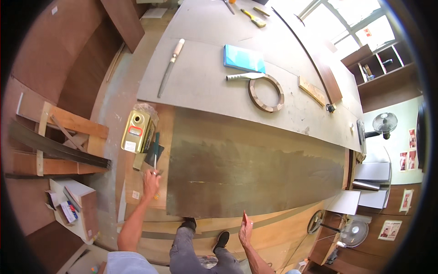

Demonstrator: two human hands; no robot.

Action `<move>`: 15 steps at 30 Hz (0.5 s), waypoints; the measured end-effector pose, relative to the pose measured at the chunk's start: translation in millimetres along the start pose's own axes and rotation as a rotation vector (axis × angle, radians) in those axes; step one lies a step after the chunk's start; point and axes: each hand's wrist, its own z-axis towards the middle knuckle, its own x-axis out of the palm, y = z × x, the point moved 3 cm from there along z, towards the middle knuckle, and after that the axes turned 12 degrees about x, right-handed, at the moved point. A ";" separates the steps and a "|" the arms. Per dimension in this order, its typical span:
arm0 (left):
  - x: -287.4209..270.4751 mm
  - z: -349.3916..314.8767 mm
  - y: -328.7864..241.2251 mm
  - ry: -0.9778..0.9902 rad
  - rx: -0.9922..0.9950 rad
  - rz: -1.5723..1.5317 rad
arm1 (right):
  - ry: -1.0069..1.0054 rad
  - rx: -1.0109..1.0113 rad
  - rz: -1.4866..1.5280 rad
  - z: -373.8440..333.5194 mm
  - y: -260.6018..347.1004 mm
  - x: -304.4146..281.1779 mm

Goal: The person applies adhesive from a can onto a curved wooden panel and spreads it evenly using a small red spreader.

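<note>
My left hand (151,183) is at the left end of the low bench, its fingers closed. What they hold is too small to tell. Just beyond the fingertips lies a tool with a dark green handle (156,147) and a thin metal shaft. Beside it stands a gold rectangular metal can (138,130) with a round cap and red handle. A thin reddish flat piece (245,216) is pinched upright in my right hand (246,232), at the near edge of a long brown sheet (246,169). Darker, wet-looking patches spread over much of that sheet.
On the grey worktop (196,86) beyond lie a file (171,68), a blue booklet (244,58), a light-handled tool (244,76), a wooden ring (252,97), a wood block (312,90) and a yellow brush (253,18). Wooden frames (77,123) stand left; a fan (354,233) stands right.
</note>
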 end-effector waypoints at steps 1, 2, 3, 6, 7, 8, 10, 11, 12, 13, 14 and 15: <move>-14.9 -16.2 -13.8 -0.048 0.009 -0.075 | 0.014 0.041 0.018 -6.0 10.0 0.7; -23.8 -34.7 -38.4 -0.097 0.021 -0.171 | 0.001 0.055 0.022 -6.2 10.3 -5.5; -32.0 -53.3 -61.9 -0.110 -0.008 -0.214 | -0.012 0.066 0.029 -5.4 8.2 -9.8; -71.1 -80.7 -151.3 -0.173 0.004 -0.314 | -0.027 0.126 0.060 -8.2 5.5 -20.5; -83.8 -74.9 -170.4 -0.204 0.037 -0.325 | -0.023 0.126 0.079 -11.6 8.8 -19.6; -91.2 -61.3 -188.9 -0.230 0.068 -0.346 | -0.023 0.130 0.090 -15.5 9.5 -21.2; -110.5 -13.3 -212.1 -0.277 0.169 -0.339 | -0.027 0.135 0.134 -20.2 16.8 -22.7; -113.2 28.2 -226.4 -0.297 0.239 -0.323 | -0.037 0.140 0.157 -20.2 21.3 -27.1; -120.0 73.0 -253.3 -0.258 0.090 -0.606 | -0.063 0.168 0.164 -24.7 15.8 -38.4; -117.7 114.6 -258.4 -0.274 0.187 -0.474 | -0.083 0.139 0.178 -27.5 12.9 -44.0; -113.9 158.3 -273.1 -0.274 0.224 -0.549 | -0.122 0.128 0.177 -31.4 -0.2 -50.0; -109.4 203.2 -261.2 -0.312 0.279 -0.417 | -0.119 0.156 0.181 -31.8 -5.6 -44.0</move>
